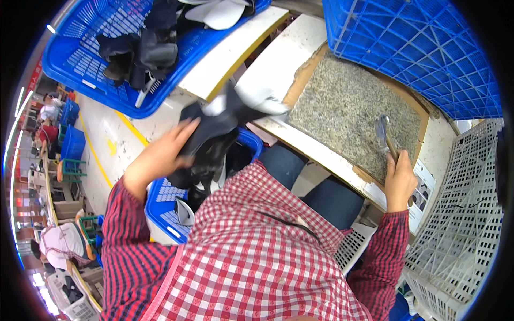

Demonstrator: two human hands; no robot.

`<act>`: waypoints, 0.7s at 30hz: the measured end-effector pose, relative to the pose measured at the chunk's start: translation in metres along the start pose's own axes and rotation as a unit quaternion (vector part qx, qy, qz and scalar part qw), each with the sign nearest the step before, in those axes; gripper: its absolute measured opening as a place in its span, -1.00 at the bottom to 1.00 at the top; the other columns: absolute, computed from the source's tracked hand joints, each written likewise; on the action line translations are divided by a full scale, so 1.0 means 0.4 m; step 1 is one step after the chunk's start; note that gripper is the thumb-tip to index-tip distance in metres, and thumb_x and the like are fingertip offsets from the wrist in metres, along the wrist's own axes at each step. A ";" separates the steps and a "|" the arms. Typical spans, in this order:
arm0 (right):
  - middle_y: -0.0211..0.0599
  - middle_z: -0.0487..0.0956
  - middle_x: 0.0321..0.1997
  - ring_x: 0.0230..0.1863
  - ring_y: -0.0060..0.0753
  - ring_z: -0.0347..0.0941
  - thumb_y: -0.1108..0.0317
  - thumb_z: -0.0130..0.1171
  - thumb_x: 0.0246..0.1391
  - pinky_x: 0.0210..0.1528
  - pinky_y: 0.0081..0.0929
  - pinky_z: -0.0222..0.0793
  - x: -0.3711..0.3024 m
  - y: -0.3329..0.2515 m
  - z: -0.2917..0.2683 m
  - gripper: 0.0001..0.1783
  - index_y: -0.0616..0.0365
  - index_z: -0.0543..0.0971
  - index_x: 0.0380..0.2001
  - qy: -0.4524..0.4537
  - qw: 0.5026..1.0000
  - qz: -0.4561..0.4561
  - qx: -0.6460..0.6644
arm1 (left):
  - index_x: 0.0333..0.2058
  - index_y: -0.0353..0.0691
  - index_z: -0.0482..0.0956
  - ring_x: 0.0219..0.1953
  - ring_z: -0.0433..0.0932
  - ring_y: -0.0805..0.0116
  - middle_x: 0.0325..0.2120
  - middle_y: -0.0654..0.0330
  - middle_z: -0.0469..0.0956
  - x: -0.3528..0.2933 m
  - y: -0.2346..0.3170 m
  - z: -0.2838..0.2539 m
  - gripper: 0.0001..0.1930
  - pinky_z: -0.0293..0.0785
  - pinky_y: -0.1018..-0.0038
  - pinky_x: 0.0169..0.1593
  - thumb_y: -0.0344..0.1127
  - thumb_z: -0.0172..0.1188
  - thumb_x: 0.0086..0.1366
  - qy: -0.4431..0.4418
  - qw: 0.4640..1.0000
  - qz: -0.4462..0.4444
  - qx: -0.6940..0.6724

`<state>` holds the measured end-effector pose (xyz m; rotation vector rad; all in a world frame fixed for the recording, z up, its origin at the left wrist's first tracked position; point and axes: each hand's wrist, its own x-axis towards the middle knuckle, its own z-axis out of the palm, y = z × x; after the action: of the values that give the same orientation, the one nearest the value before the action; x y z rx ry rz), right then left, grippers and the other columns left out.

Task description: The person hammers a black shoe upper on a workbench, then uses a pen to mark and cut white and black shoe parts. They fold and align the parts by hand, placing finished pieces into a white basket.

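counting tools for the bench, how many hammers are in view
1: the hammer is in the right hand, its head over the speckled grey slab. Others may be hidden.

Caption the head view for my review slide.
Left hand grasping dark pieces by a blue basket, right hand holding a hammer-like tool over a gray slab.

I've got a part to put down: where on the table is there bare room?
The grey slab is bare between the hammer and the brown cardboard at its left edge. Crowded: the upper-left blue basket, heaped with dark pieces and white pieces.
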<state>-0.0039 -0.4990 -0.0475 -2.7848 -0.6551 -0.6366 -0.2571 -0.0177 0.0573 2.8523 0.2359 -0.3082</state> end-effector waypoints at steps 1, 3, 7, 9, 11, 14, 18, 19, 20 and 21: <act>-0.15 0.63 -0.31 -0.39 0.09 0.59 0.20 0.24 0.29 -0.42 -0.13 0.47 0.007 0.014 0.015 -0.78 0.09 0.48 -0.21 -0.012 1.000 0.008 -0.023 | 0.35 -0.21 0.36 0.23 0.50 -0.09 0.23 -0.16 0.47 -0.047 -0.024 -0.037 -0.15 0.42 0.17 0.27 -0.24 0.50 0.08 -0.158 0.982 -0.091 0.043; -0.13 0.63 -0.30 -0.36 0.10 0.60 0.21 0.25 0.27 -0.40 -0.12 0.48 0.029 0.030 0.060 -0.77 0.11 0.48 -0.21 -0.020 0.998 0.022 -0.047 | 0.28 -0.27 0.45 0.13 0.57 -0.13 0.09 -0.19 0.58 -0.015 -0.056 -0.080 -0.25 0.48 0.18 0.21 -0.06 0.45 0.17 -0.283 0.950 -0.118 0.063; -0.10 0.62 -0.25 -0.30 0.12 0.60 0.26 0.27 0.22 -0.35 -0.07 0.49 0.032 0.036 0.125 -0.76 0.12 0.48 -0.17 -0.026 0.998 0.044 -0.031 | 0.19 -0.28 0.56 0.14 0.60 0.04 0.11 -0.06 0.62 0.268 -0.070 -0.071 -0.46 0.47 0.26 0.23 -0.13 0.35 0.32 0.014 0.983 0.062 -0.169; -0.11 0.60 -0.22 -0.26 0.11 0.59 0.30 0.28 0.17 -0.31 -0.06 0.49 0.022 0.033 0.134 -0.75 0.13 0.49 -0.16 -0.038 0.998 0.046 -0.032 | 0.17 -0.28 0.60 0.21 0.56 0.06 0.12 -0.05 0.62 0.506 -0.089 -0.050 -0.55 0.46 0.28 0.26 -0.15 0.28 0.41 0.095 0.976 0.044 -0.192; -0.12 0.59 -0.22 -0.22 0.09 0.58 0.33 0.29 0.13 -0.28 -0.06 0.48 0.013 0.026 0.132 -0.74 0.13 0.49 -0.16 -0.052 0.996 0.062 -0.029 | 0.13 -0.30 0.63 0.23 0.54 0.05 0.13 -0.08 0.60 0.748 -0.119 -0.035 -0.59 0.39 0.26 0.32 -0.18 0.24 0.42 0.160 0.955 0.045 -0.248; -0.12 0.58 -0.22 -0.21 0.08 0.57 0.38 0.28 0.08 -0.26 -0.05 0.48 0.013 0.014 0.124 -0.73 0.14 0.48 -0.17 -0.055 0.996 0.067 -0.029 | 0.13 -0.01 0.68 0.29 0.44 -0.03 0.19 -0.13 0.54 1.074 -0.177 -0.008 -0.61 0.21 0.05 0.38 -0.04 0.26 0.40 0.280 0.957 0.024 -0.070; -0.10 0.55 -0.27 -0.29 0.10 0.55 0.41 0.28 0.02 -0.31 -0.04 0.43 0.029 -0.002 0.115 -0.73 0.14 0.48 -0.20 -0.075 0.994 0.073 -0.019 | 0.14 0.03 0.68 0.17 0.52 -0.14 -0.02 -0.16 0.66 1.361 -0.265 0.021 -0.47 0.28 0.02 0.27 0.16 0.25 0.31 0.363 0.922 -0.136 -0.023; -0.10 0.54 -0.31 -0.32 0.11 0.53 0.42 0.28 -0.01 -0.33 -0.03 0.41 0.033 -0.006 0.113 -0.73 0.14 0.48 -0.22 -0.074 0.994 0.078 -0.009 | 0.12 -0.02 0.68 0.07 0.60 -0.12 -0.02 -0.17 0.67 1.397 -0.281 0.011 -0.49 0.40 0.14 0.18 0.11 0.28 0.30 0.376 0.913 -0.156 -0.021; -0.10 0.53 -0.31 -0.33 0.11 0.53 0.41 0.28 -0.01 -0.33 -0.03 0.41 0.036 -0.008 0.111 -0.73 0.14 0.48 -0.22 -0.073 0.995 0.072 -0.007 | 0.08 -0.10 0.70 0.01 0.65 -0.07 -0.01 -0.15 0.67 1.412 -0.288 0.004 -0.53 0.52 0.25 0.05 0.03 0.28 0.32 0.412 0.892 -0.154 -0.101; -0.11 0.53 -0.32 -0.33 0.11 0.53 0.41 0.28 -0.01 -0.33 -0.03 0.41 0.038 -0.011 0.109 -0.74 0.13 0.48 -0.22 -0.073 0.995 0.073 -0.005 | 0.06 -0.16 0.70 -0.03 0.68 0.05 -0.03 -0.11 0.69 1.408 -0.287 -0.006 -0.56 0.55 0.31 -0.01 -0.02 0.29 0.33 0.424 0.879 -0.149 -0.159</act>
<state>0.0222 -0.4765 -0.0787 -2.8761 -0.4690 -0.4107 0.2648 0.1665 -0.0974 2.4208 0.8026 0.8754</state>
